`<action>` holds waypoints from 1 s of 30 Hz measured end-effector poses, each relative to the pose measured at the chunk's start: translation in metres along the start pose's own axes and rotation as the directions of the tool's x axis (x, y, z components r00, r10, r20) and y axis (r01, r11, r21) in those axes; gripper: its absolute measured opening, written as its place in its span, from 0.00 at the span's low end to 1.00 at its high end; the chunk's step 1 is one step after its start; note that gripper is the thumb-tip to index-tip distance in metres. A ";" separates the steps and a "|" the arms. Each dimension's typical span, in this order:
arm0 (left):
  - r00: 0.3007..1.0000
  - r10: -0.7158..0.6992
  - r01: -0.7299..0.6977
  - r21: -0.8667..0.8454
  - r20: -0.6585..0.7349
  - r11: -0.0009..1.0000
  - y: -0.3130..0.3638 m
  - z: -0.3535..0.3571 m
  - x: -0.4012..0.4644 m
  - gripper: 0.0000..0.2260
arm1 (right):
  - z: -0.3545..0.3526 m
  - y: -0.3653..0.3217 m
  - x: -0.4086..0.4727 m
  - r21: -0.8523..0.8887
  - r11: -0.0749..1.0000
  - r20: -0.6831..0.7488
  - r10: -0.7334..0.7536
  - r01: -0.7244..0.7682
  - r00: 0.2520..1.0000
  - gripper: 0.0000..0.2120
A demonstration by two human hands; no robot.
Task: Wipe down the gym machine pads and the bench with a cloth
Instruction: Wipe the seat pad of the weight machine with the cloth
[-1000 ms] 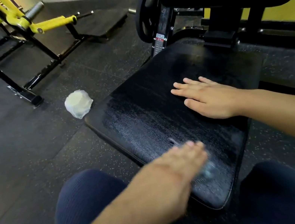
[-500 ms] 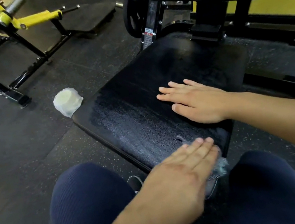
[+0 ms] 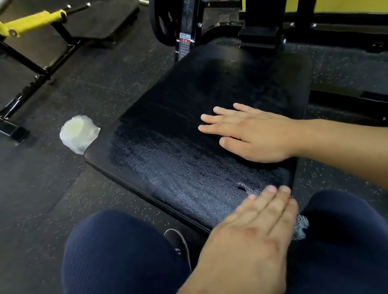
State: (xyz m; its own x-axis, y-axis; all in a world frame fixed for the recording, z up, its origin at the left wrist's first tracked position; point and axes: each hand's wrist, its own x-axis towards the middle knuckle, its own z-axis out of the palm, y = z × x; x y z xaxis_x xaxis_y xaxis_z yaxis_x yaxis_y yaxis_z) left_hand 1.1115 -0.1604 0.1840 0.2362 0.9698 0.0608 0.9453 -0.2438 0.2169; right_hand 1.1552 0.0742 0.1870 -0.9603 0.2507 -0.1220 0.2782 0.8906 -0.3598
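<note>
Right hand point(image 3: 253, 134) blocks the seat pad's point(image 3: 178, 154) right half; left half free.

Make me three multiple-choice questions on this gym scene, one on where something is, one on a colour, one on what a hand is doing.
1. Where is the white wrapped bundle?
A. On the floor by the seat pad's far left corner
B. On the seat pad
C. In the right hand

2. What colour are the machine arms at upper left?
A. Red
B. Yellow
C. Blue

3. How is the left hand?
A. Fist, empty
B. Hanging idle
C. Flat, pressing the cloth on the seat pad

Answers: 1 A, it lies on the floor; 2 B, clearly yellow; 3 C, straight fingers cover the cloth.
</note>
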 end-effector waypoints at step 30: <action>0.879 -0.474 0.476 -0.039 0.046 0.879 -0.211 -0.080 -0.024 0.28 | -0.012 -0.009 0.011 -0.007 1.000 0.082 0.011 -0.010 0.997 0.25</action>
State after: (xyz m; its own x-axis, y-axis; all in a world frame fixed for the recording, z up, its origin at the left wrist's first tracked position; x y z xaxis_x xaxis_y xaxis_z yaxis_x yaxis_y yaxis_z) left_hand 0.8881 -0.1331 0.2145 -0.2304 0.9685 -0.0943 0.9341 0.2473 0.2573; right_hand 1.1420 0.0733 0.1999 -0.9525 0.2286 -0.2011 0.2881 0.8904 -0.3524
